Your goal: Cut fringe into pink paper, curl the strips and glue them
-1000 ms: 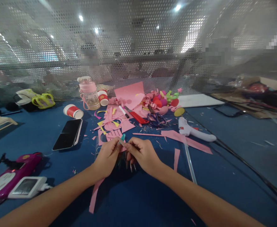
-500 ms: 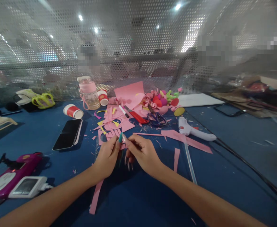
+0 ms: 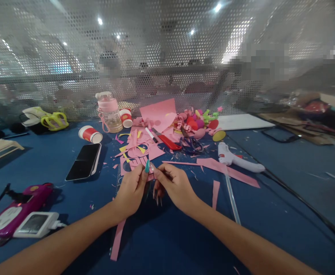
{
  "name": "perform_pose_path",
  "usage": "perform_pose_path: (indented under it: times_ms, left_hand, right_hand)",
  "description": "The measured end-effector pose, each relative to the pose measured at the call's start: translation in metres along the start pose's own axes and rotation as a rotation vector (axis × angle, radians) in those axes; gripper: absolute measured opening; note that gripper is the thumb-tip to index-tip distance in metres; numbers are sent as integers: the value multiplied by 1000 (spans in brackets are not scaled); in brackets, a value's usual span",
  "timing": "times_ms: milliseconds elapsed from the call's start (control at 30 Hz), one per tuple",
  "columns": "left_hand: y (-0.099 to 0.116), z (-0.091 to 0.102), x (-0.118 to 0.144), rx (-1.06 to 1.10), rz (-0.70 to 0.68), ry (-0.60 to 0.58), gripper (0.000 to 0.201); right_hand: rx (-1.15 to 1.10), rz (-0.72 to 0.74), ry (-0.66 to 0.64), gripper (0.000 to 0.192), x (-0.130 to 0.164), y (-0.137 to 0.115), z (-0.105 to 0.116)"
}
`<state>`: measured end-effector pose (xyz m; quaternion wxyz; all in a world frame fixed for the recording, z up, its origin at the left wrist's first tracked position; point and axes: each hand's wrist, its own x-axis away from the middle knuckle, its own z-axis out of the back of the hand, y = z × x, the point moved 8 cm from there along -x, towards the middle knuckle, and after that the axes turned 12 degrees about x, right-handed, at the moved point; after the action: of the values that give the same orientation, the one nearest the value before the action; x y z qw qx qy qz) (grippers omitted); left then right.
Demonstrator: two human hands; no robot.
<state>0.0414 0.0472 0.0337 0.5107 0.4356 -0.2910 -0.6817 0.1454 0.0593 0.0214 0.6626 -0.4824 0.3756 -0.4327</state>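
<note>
My left hand (image 3: 132, 190) and my right hand (image 3: 175, 186) meet at the fingertips above the blue table. Both are closed in a pinch, thumbs nearly touching; whatever lies between them is too small or hidden to make out. One long thumbnail on the left is teal. Just beyond the fingers lies a heap of pink paper scraps (image 3: 155, 152). A pink paper strip (image 3: 118, 240) runs out from under my left wrist. Right of my right hand are a short pink strip (image 3: 216, 194) and a white glue gun (image 3: 236, 160) with a clear glue stick (image 3: 232, 198).
A red craft knife (image 3: 169, 143), a marker (image 3: 151, 135) and dark blue scissors (image 3: 190, 144) rest by the scraps. To the left are a phone (image 3: 84, 162), a tipped paper cup (image 3: 90, 134), a bottle (image 3: 109, 113) and a purple device (image 3: 21, 210). A black cable (image 3: 307, 206) crosses the right side.
The view has shifted slightly, so the table's things sit a little further right. My hands stay pinched together, with only a slight shift of the fingers.
</note>
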Motion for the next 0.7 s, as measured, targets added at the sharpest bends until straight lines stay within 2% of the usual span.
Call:
perform_pose_path:
  times_ms: [200,467,700]
  left_hand:
    - [4,0,1,-59,-45,2,25]
    - [2,-1,0,-207,-71,2,24]
    - [-3,-1,-1,-371,-116,34,22]
  right_hand:
    - [41,-43,11,29,0,2,2]
    - [-107,-219,-89,31,-4,19,-7]
    - [-73,-213,-67,28,-6,26,-4]
